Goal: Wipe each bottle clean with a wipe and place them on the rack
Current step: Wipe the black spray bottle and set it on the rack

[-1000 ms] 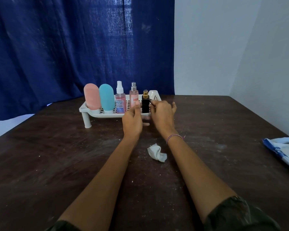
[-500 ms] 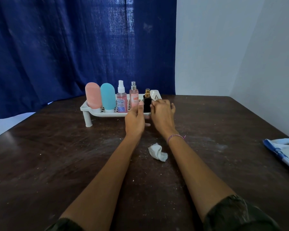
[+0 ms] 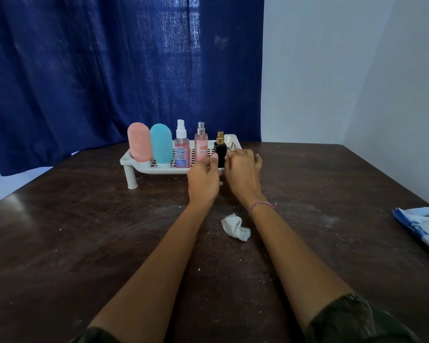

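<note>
Bottles, five of them, are lined upright in one row on the white slotted plastic rack (image 3: 156, 170), which sits on short legs toward the far side of the dark brown wooden surface (image 3: 72, 243). From the left come a rounded pink squeeze bottle (image 3: 139, 142), a rounded teal squeeze bottle (image 3: 161, 147) just beside it, a clear spray bottle of pink liquid with a white nozzle (image 3: 182, 151) and a slim pink spray bottle with a silver top (image 3: 200, 144). Last, near the rack's right end, is a small black bottle with a gold spray top (image 3: 220, 149).

Both of the person's hands are at that black bottle. The left hand (image 3: 203, 180) lays its thumb tip against the bottle's lower left side, the other fingers curled in below, so its grip closes on the bottle from that side. The right hand (image 3: 242, 173), with a braided thread bracelet (image 3: 261, 206) on its wrist, meets the bottle's right side with bent fingertips. Its grip pinches the black bottle too. The bottle's foot is hidden behind the hands, so I cannot tell whether it rests fully on the rack.

Nearer the person, between the forearms, a crumpled white wipe (image 3: 235, 227) lies on the surface, apart from both hands. At the right edge lies a blue and white soft pack (image 3: 424, 226). A dark blue curtain (image 3: 97, 70) hangs behind the rack.
</note>
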The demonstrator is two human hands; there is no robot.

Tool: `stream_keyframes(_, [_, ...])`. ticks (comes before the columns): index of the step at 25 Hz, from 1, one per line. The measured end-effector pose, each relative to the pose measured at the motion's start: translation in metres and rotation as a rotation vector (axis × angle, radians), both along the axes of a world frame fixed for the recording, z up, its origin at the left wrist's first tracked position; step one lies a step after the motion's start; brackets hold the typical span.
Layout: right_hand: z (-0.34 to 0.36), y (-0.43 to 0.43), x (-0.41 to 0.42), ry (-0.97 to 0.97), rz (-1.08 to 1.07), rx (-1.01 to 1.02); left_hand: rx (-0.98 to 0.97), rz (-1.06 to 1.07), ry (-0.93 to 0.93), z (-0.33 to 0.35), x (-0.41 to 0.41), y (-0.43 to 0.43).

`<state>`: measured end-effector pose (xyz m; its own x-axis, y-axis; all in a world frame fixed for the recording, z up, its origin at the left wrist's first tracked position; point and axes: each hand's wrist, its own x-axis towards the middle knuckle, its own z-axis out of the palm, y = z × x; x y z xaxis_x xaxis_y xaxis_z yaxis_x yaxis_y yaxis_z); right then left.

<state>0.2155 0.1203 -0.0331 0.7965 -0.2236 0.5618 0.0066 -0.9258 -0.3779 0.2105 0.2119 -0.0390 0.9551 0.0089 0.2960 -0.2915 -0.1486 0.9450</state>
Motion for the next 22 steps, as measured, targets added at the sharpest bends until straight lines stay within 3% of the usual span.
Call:
stream_keyframes(10, [0.0007, 0.0001, -0.0035, -0.024, -0.017, 0.005, 0.05, 0.081, -0.014, 0.0039, -0.0027, -0.0014])
stream_keyframes(22, [-0.0038, 0.0003, -0.0066, -0.102, 0.002, 0.026, 0.18, 0.261, -0.21, -0.0022, -0.0025, 0.0023])
